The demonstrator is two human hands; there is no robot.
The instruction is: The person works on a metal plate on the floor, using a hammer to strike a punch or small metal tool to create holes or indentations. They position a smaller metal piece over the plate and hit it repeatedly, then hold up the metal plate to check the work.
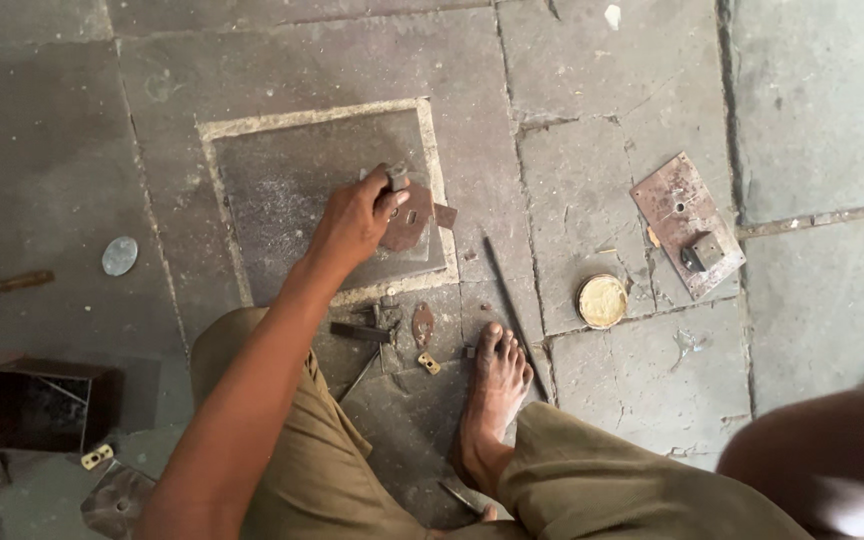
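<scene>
Gripping: left hand point(355, 218) closed over a small grey metal block point(398, 180), fingers point(388, 200) curled around its near side, thumb side hidden from the camera.
Rusty plate: brown, rounded lock plate point(408, 222) lies flat just under and right of the fingers, touching them; a small rusty tab point(445, 215) sticks out at its right edge.
Resting place: both pieces sit on a dark square slab point(292, 190) set in the stone floor point(572, 180), framed by a pale border.
Right hand: only a blurred forearm point(832, 450) shows at the lower right corner; the hand itself is cut off, so its grip cannot be told.
Bare foot: foot point(492, 385) planted on the floor below the slab, well apart from the hand.
Near the foot: a thin dark rod point(512, 310), an oval rusty piece point(423, 323), a small brass fitting point(429, 363), dark metal bits hard to make out.
Further right: round tin of yellowish paste point(602, 301); a rusty rectangular lock plate with a bolt housing point(688, 224).
Left edge: open dark metal box point(42, 405), a round silvery disc point(120, 255), a wooden-handled tool point(12, 283) partly in shadow.
</scene>
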